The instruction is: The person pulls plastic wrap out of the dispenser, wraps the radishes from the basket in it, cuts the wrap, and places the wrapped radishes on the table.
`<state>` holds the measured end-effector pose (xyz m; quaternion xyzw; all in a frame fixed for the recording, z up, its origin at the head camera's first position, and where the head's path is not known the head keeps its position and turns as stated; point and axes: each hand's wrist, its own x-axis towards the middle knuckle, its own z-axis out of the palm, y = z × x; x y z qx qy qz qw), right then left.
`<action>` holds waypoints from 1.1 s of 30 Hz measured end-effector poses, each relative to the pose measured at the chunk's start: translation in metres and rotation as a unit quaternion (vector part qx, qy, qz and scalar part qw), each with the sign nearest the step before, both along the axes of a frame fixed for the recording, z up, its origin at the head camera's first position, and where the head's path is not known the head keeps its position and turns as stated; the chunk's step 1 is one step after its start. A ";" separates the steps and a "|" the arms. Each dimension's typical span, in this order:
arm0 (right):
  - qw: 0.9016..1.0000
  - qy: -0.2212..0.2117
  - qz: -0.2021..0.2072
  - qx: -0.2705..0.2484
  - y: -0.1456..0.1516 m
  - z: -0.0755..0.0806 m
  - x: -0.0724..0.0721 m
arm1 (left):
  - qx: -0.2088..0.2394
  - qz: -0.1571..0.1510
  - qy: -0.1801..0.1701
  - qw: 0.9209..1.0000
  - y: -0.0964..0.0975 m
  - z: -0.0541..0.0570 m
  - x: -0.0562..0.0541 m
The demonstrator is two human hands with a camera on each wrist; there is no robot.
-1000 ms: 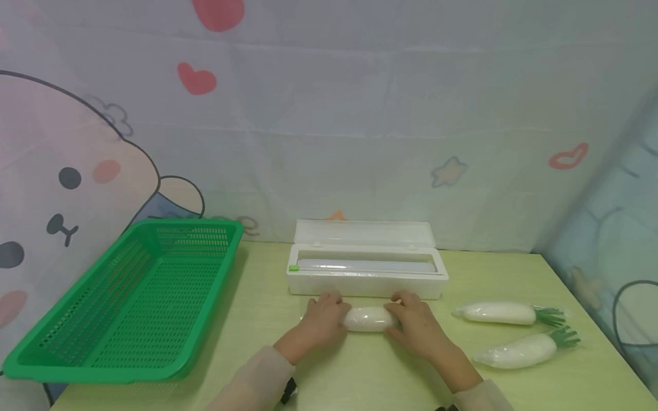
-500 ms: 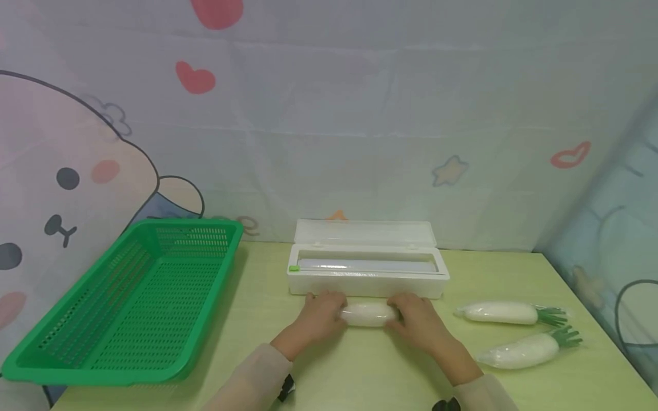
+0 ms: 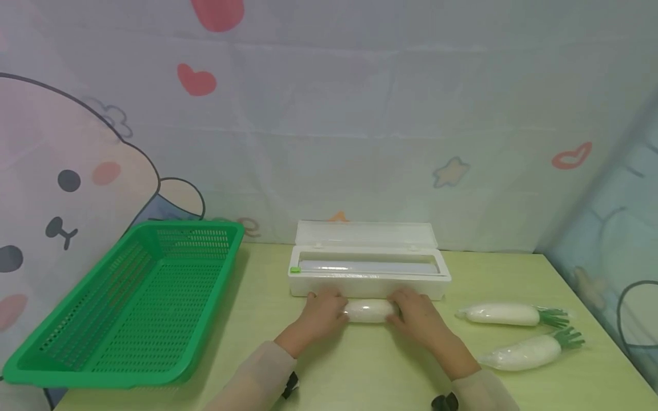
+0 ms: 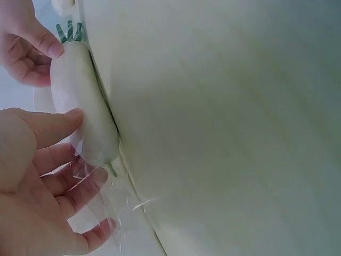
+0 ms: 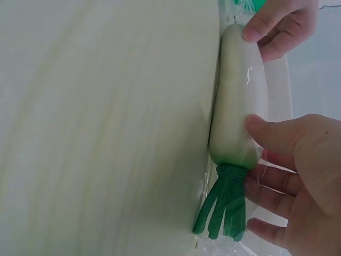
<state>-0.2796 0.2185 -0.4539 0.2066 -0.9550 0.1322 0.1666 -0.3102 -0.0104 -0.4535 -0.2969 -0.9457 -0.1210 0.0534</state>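
Note:
A white radish (image 3: pixel 369 311) in cling film lies crosswise on the table, close in front of the white cling film box (image 3: pixel 367 285). My left hand (image 3: pixel 321 315) holds its tapered end, thumb on the near side and fingers round the far side. At the leafy end, my right hand (image 3: pixel 418 318) grips it the same way. Green leaf stalks (image 5: pixel 224 205) show under the film in the right wrist view. Loose film (image 4: pixel 109 208) sticks out past the root tip beside my left fingers (image 4: pixel 80 194).
The box's lid (image 3: pixel 366 234) stands up at the back, a film roll (image 3: pixel 367 267) inside and a green slider (image 3: pixel 295 269) at the left. Two wrapped radishes, an upper one (image 3: pixel 501 313) and a lower one (image 3: pixel 529 353), lie at the right. A green basket (image 3: pixel 177 371) stands at the left.
Both hands have rolled the radish a little forward, away from the person and closer to the box. The basket and the two radishes at the right stay in place.

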 end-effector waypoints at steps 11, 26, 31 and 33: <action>0.998 -0.042 0.020 -0.041 0.007 0.005 -0.004 | 0.069 0.019 -0.039 0.997 -0.003 -0.006 -0.005; 0.990 -0.028 0.095 -0.096 -0.016 0.046 -0.017 | 0.191 0.058 -0.023 0.980 -0.054 0.036 -0.004; 0.977 -0.082 0.125 -0.150 -0.041 0.073 -0.036 | 0.225 0.089 -0.027 0.970 -0.071 0.049 -0.013; 0.973 -0.093 0.138 -0.159 -0.053 0.080 -0.045 | 0.235 0.097 -0.043 0.966 -0.075 0.050 -0.017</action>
